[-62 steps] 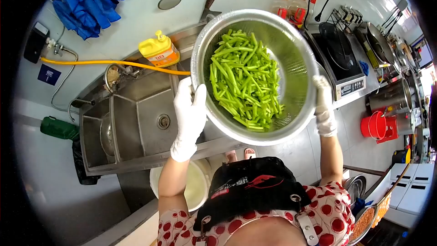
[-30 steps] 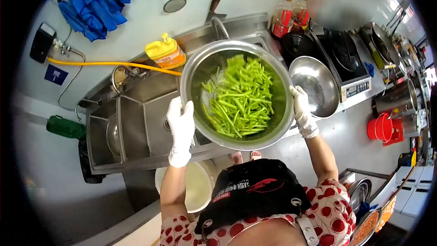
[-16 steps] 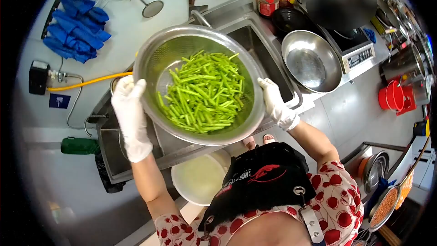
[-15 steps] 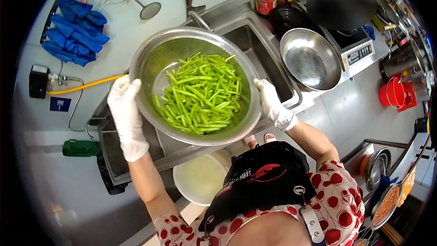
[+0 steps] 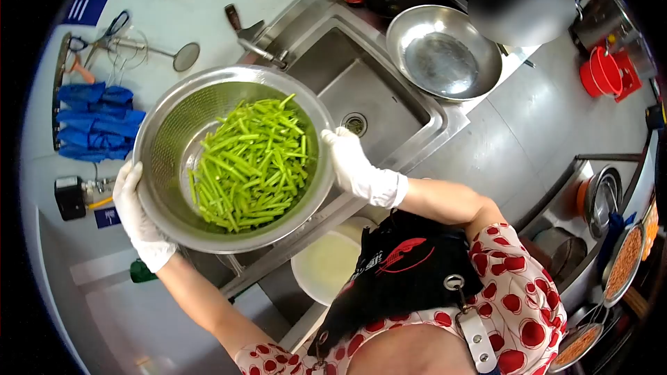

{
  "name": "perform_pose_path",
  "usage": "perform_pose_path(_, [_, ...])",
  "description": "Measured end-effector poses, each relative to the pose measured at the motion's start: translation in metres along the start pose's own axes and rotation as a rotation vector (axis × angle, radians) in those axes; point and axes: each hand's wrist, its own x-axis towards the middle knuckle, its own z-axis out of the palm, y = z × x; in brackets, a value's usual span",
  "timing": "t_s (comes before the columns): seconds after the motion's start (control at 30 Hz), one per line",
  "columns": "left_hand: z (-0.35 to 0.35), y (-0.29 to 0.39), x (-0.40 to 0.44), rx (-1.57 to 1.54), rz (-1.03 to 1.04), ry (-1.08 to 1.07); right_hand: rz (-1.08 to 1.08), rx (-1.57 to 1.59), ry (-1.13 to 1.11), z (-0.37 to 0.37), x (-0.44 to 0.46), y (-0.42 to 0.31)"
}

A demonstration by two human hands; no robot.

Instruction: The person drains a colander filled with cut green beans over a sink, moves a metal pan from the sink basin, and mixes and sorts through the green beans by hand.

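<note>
Between my two gloved hands is a large perforated metal colander [image 5: 167, 114], tilted a little toward me. Chopped green vegetable stems [image 5: 253, 163] lie heaped in it, mostly on its right side. My left hand [image 5: 135, 212], in a white glove, grips the lower left rim, with the thumb on top and the other fingers partly hidden beneath. On the right rim, my right hand [image 5: 358, 167], also gloved, is closed with its fingers over the edge. The colander is held above the left part of the metal sink [image 5: 347, 76], covering much of that side.
A wide metal pan [image 5: 445, 55] stands on the counter right of the sink. A faucet [image 5: 267, 54] is at the sink's back. Below the sink edge, a white bucket [image 5: 319, 264] holds cloudy liquid. Blue gloves [image 5: 97, 121] hang on the left wall, and a red bucket [image 5: 601, 73] stands far right.
Both hands have carried the colander left across the sink. The right basin and its drain now show fully, and my view has turned with the movement.
</note>
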Motion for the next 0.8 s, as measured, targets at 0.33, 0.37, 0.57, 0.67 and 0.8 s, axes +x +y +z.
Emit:
perform_pose_path(0.33, [0.012, 0.005, -0.017, -0.049, -0.069, -0.004, -0.176, 0.012, -0.036, 0.012, -0.012, 0.014])
perform_pose_path(0.37, [0.012, 0.005, -0.016, -0.044, -0.076, 0.002, -0.168, 0.018, -0.030, 0.012, -0.012, 0.016])
perform_pose_path(0.57, [0.007, -0.001, -0.010, 0.015, -0.078, 0.006, -0.069, 0.037, 0.017, 0.010, -0.019, 0.008])
perform_pose_path(0.67, [-0.001, -0.007, -0.007, 0.034, -0.124, 0.001, -0.051, 0.057, 0.004, 0.012, -0.017, 0.004])
perform_pose_path(0.8, [0.007, -0.007, -0.009, -0.019, -0.149, -0.001, -0.057, 0.047, 0.034, 0.014, -0.017, 0.009])
